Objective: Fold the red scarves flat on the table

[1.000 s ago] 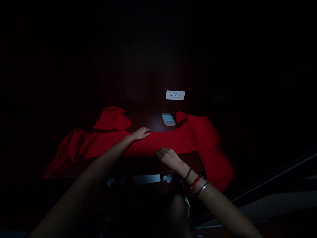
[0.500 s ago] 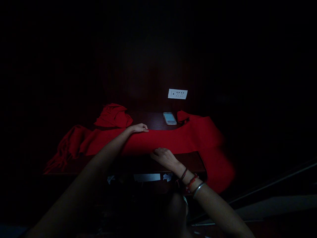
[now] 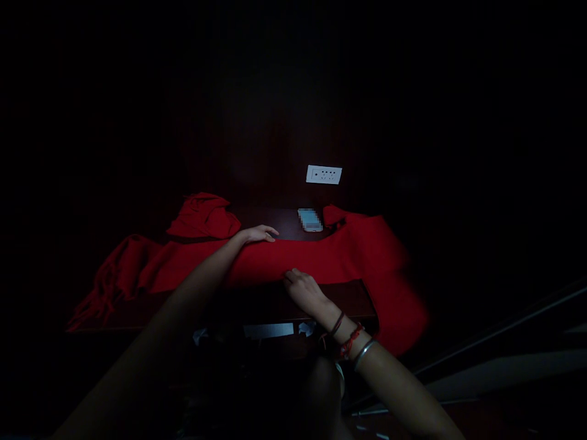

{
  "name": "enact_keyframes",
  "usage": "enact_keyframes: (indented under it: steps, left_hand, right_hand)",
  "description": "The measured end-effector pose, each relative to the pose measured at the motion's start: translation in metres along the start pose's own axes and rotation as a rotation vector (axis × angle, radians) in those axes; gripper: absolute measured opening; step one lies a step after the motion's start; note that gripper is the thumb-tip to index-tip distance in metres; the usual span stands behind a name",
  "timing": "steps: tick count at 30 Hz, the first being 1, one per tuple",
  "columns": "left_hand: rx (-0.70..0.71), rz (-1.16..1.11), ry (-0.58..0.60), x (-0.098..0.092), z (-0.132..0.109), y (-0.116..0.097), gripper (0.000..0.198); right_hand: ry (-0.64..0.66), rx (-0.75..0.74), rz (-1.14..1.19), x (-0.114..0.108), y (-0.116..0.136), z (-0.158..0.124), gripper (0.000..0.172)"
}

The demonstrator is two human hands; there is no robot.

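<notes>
A long red scarf (image 3: 270,263) with a fringed left end lies across a dark table, its right part bending toward me over the edge. At its far edge rests my left hand (image 3: 259,233), thumb and fingers stretched out and apart. My right hand (image 3: 305,290) is at the near edge, fingers bent together against the fabric; its fingertips are partly hidden. Bracelets circle the right wrist.
Behind the scarf, a bunched red cloth (image 3: 204,217) lies at left and a phone (image 3: 310,220) with a blurred screen at centre. A white socket plate (image 3: 323,175) is on the dark wall. Pale items (image 3: 268,330) show below the table edge.
My left fingers have spread apart a little at the far edge. My right hand has shifted slightly farther onto the scarf. The whole view has drifted a little.
</notes>
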State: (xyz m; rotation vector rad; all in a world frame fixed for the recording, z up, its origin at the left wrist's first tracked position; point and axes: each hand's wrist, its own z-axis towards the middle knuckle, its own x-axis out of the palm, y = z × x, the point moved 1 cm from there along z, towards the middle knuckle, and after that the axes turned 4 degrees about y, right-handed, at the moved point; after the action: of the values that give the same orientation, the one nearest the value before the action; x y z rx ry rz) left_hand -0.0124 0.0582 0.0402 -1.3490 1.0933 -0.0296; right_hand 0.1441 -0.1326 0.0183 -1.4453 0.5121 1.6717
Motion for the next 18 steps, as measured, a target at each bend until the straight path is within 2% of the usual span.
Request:
enact_keyframes:
  steps: [5, 7, 9, 12, 18]
  left_hand:
    - [0.03, -0.166, -0.014, -0.005, -0.001, -0.009, 0.049]
    - [0.058, -0.278, -0.025, -0.007, 0.001, -0.021, 0.048]
    - [0.11, -0.366, -0.035, -0.009, 0.007, -0.039, 0.046]
    - [0.212, -0.487, -0.031, -0.007, 0.024, -0.081, 0.042]
    - [0.398, -0.582, 0.038, 0.013, 0.075, -0.193, 0.032]
  right_hand:
    - [-0.112, 0.085, 0.123, -0.009, -0.006, -0.006, 0.022]
    - [-0.23, 0.155, 0.224, -0.016, -0.013, -0.013, 0.021]
    - [-0.402, 0.248, 0.366, -0.026, -0.023, -0.021, 0.022]
    - [-0.66, 0.418, 0.569, -0.043, -0.043, -0.034, 0.021]
    - [-1.014, 0.74, 0.929, -0.076, -0.097, -0.069, 0.021]
